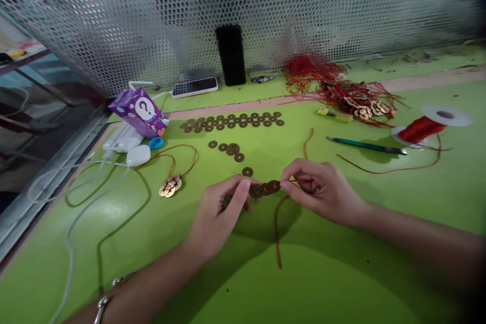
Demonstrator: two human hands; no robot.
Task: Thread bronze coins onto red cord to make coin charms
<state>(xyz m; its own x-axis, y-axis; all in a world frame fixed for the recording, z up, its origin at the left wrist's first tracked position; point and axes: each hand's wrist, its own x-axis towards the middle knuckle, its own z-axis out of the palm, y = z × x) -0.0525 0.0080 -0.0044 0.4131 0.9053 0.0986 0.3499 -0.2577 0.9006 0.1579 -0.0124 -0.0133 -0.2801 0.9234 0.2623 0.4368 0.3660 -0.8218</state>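
Between thumb and fingers, my left hand grips a short overlapping row of dark coins with holes. My right hand pinches a red cord close to the right end of that row. The cord runs over the coins, and its loose tail hangs down toward the green table. One single coin lies just beyond my left fingertips. Farther off is a small cluster of loose coins, and behind it are rows of similar coins.
Left: a tied coin pendant, a purple carton, white chargers and cables. Right: a red thread spool, green tweezers, a yellow lighter and a heap of corded coins. Phones stand by the perforated metal panel.
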